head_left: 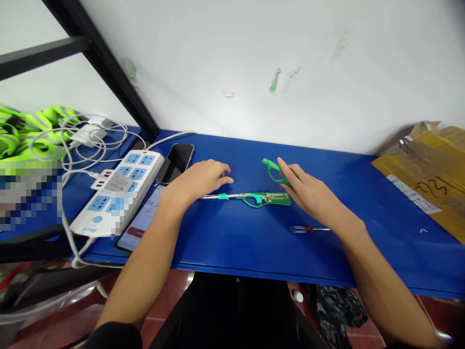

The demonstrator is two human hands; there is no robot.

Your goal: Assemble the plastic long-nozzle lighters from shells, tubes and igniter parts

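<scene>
On the blue tabletop lies an opened long-nosed gas lighter (267, 198), its green half-shell showing the inner parts and its metal tube pointing left. A teal piece (223, 196) sits around the tube. My right hand (307, 186) grips the other green casing half (273, 168) just above the lighter's handle end; the hand hides part of it. My left hand (209, 178) is over the tube's left end, its fingers bent and apart with nothing between them. Below my right hand is a screwdriver (301, 229) with a clear and red handle, lying flat, its tip hidden behind my forearm.
At left, a white power strip (145, 169) with cables stands beside a dark phone (176, 164) and a second phone (143, 220) partly under my left forearm. A taped cardboard box (428, 174) occupies the right end. A white wall (254, 111) rises behind the table.
</scene>
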